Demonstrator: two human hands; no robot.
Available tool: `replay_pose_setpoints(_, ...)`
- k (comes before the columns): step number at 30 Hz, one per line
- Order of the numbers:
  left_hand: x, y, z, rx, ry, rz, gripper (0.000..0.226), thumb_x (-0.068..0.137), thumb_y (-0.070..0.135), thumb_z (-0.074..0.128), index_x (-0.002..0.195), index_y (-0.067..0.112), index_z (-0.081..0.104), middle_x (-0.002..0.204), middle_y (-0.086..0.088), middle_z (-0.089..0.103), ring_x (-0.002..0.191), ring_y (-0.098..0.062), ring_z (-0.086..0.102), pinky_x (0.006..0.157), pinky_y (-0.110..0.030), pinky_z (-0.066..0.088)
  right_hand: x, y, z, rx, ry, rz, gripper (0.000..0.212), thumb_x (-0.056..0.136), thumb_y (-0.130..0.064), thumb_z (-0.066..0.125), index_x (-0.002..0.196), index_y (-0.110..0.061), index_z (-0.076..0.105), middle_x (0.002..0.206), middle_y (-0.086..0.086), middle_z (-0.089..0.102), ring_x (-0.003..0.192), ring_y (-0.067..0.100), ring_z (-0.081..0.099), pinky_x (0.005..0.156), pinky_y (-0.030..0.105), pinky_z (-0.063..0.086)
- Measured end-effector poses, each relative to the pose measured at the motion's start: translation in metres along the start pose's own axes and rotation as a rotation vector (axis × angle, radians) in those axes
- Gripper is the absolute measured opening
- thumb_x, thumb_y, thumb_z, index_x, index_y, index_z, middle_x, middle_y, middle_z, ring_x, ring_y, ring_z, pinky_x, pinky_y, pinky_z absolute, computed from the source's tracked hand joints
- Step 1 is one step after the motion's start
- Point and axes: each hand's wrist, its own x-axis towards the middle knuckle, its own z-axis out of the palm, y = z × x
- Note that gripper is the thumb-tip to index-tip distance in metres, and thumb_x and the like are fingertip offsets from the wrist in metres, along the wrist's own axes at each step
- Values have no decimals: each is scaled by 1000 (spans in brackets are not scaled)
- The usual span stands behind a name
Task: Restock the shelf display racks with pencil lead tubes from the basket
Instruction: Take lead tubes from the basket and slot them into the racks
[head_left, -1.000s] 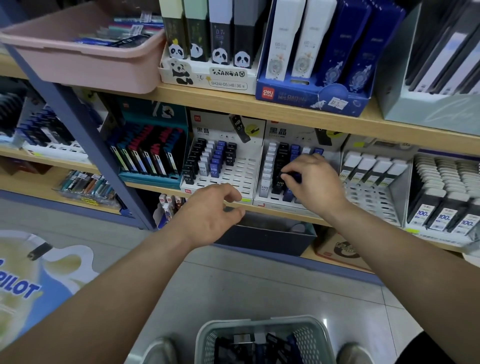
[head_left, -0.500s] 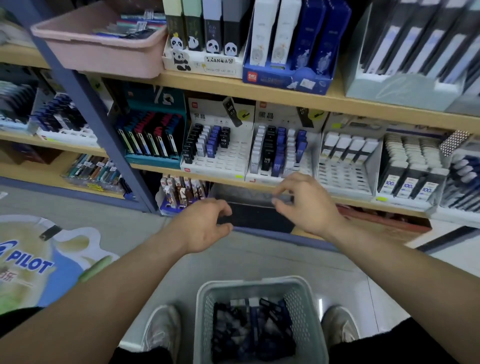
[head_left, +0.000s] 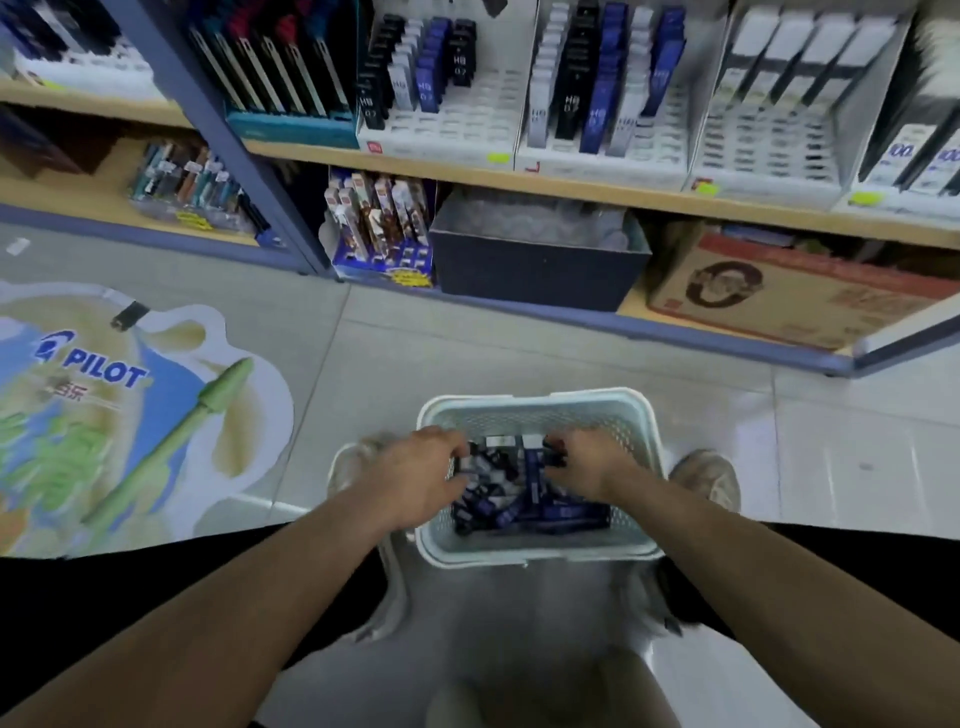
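A pale mesh basket (head_left: 535, 555) stands on the floor between my feet, holding a pile of blue, black and white pencil lead tubes (head_left: 524, 501). Both hands are down inside it. My left hand (head_left: 421, 475) reaches in over the left rim, its fingers curled down onto the tubes; the blur hides whether it holds one. At the basket's far right, the fingers of my right hand (head_left: 584, 462) curl round a dark tube (head_left: 551, 450). Up on the shelf are two white slotted racks, the left rack (head_left: 447, 124) and the right rack (head_left: 644, 145), each partly filled with tubes.
A blue shelf post (head_left: 218, 130) rises at the left. Under the racks, the bottom shelf holds a dark bin (head_left: 535, 270), a cardboard box (head_left: 789, 296) and a blue pen display (head_left: 384, 228). A Pilot floor sticker (head_left: 104, 405) lies to the left.
Both hands have dropped from the shelf racks into the basket, and my view has tilted down with them. The right hand has left the right rack's tubes.
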Motion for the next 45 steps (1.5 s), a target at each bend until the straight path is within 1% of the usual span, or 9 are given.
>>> replay_pose_setpoints(2, 8, 0, 19, -35, -20, 8, 38, 93, 46, 54, 129, 33, 51, 136, 7, 55, 120, -20, 56, 99, -35, 46, 18, 11, 28, 39, -18, 78, 78, 77, -54, 71, 142, -21, 42, 142, 14, 43, 129, 38, 43, 107, 42, 41)
replay_pose_setpoints(4, 21, 2, 32, -95, -25, 7, 41, 95, 38, 58, 133, 23, 51, 135, 1, 54, 121, -20, 55, 98, -32, 46, 27, 19, 49, 130, 20, 159, 108, 71, -56, 78, 154, -18, 20, 156, 13, 18, 142, 38, 24, 116, 44, 31)
replay_pose_setpoints(8, 56, 7, 58, -229, -14, -28, 53, 95, 36, 62, 143, 17, 47, 142, -4, 51, 124, -22, 53, 105, -32, 44, 39, 31, 71, 289, 69, 240, 120, 63, -51, 87, 154, -17, 15, 159, 11, 9, 145, 35, 22, 116, 41, 33)
replay_pose_setpoints(12, 95, 16, 90, -293, -21, -62, 69, 94, 32, 66, 152, 15, 34, 155, -8, 36, 139, -25, 39, 117, -35, 32, 49, 37, 81, 273, 98, 229, 124, 59, -53, 89, 152, -14, 17, 158, 14, 15, 143, 37, 22, 116, 44, 31)
replay_pose_setpoints(21, 136, 8, 150, -153, 58, -50, 80, 86, 40, 70, 154, 22, 30, 149, -5, 34, 133, -31, 31, 111, -45, 35, 59, 44, 86, 342, 176, 174, 99, 58, -40, 91, 140, -15, 42, 142, 15, 36, 129, 37, 41, 110, 42, 37)
replay_pose_setpoints(27, 141, 11, 157, -159, 105, -106, 64, 93, 39, 64, 148, 20, 38, 140, -11, 36, 128, -32, 35, 106, -44, 39, 61, 44, 80, 321, 139, 173, 83, 65, -34, 88, 136, -15, 48, 137, 14, 35, 122, 36, 47, 105, 39, 42)
replay_pose_setpoints(34, 146, 11, 160, -244, 112, -180, 63, 88, 45, 70, 138, 15, 44, 138, -9, 46, 127, -29, 39, 108, -40, 36, 61, 44, 75, 425, 131, 213, 79, 68, -26, 90, 136, -12, 52, 143, 13, 33, 125, 27, 48, 105, 22, 36)
replay_pose_setpoints(39, 147, 17, 163, -208, 92, -221, 67, 87, 49, 69, 139, 17, 41, 137, -11, 41, 126, -31, 38, 107, -42, 36, 62, 42, 77, 454, 131, 202, 77, 66, -28, 91, 133, -14, 56, 139, 16, 40, 130, 28, 40, 106, 25, 36)
replay_pose_setpoints(45, 147, 9, 159, -357, 75, -197, 54, 83, 40, 78, 123, 16, 51, 127, -9, 53, 113, -30, 53, 95, -43, 47, 60, 44, 73, 547, 98, 159, 57, 69, -14, 89, 121, -8, 65, 115, 6, 70, 100, 16, 63, 86, 18, 43)
